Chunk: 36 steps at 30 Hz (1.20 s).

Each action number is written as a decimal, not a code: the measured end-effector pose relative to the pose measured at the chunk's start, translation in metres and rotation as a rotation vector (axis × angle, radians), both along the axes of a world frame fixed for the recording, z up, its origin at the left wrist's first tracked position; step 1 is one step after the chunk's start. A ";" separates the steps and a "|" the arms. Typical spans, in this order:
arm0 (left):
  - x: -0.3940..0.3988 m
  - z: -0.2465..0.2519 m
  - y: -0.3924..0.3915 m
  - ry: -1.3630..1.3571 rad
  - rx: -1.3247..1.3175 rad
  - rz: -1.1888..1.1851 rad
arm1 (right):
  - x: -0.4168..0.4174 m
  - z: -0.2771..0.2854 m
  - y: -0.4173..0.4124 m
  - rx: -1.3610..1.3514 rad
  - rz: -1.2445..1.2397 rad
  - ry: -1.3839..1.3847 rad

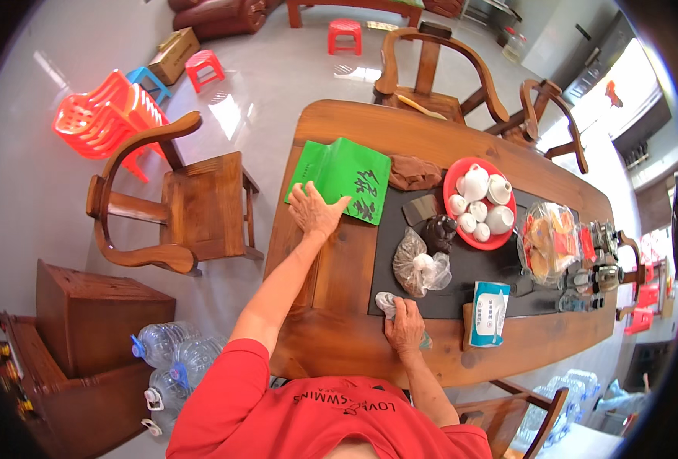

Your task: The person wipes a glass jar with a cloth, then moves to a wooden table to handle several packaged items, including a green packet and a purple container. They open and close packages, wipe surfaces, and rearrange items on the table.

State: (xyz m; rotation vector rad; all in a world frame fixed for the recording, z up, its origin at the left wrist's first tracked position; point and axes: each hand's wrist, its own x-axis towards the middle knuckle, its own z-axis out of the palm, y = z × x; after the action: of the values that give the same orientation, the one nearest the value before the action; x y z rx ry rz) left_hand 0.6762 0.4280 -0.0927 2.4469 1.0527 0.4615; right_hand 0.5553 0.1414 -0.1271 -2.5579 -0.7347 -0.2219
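Note:
My left hand (314,210) rests with fingers spread on the lower left corner of a flat green bag (339,172) that bears dark writing. The bag lies near the left end of the wooden table (345,269). My right hand (405,326) is closed around a crumpled white cloth or tissue (386,304) at the front edge of the black table inlay (465,287). A small greenish piece (426,341) shows beside that hand, too covered to identify. Beyond it sits a knotted clear plastic bag (413,264) of brown dried material.
A red basin (479,244) holds a white teapot and cups. Nearby are a brown cloth (413,172), a dark figurine (439,232), a tissue pack (489,314), a bag of snacks (545,241) and several glass jars (607,277). Wooden armchairs (201,195) surround the table; large plastic bottles (169,344) stand left.

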 end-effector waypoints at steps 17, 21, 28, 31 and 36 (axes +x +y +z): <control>-0.022 -0.028 -0.004 -0.217 0.192 -0.140 | 0.009 -0.001 -0.001 -0.014 0.006 0.043; 0.004 -0.035 -0.010 -0.009 0.140 -0.042 | 0.009 0.000 -0.002 -0.017 0.000 0.001; -0.023 -0.059 -0.004 -0.100 0.099 -0.074 | 0.011 0.002 -0.004 0.001 0.032 0.008; -0.070 -0.059 -0.008 -0.170 0.026 -0.075 | 0.012 -0.004 -0.004 -0.016 0.042 0.022; -0.195 -0.048 -0.002 -0.212 -0.294 0.034 | 0.013 -0.009 -0.002 -0.036 0.037 -0.004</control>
State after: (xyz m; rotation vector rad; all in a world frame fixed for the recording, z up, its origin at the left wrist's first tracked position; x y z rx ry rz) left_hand 0.4814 0.4262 -0.1410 2.0764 0.9962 0.5236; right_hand 0.5683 0.1392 -0.1359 -2.5762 -0.7935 -0.2032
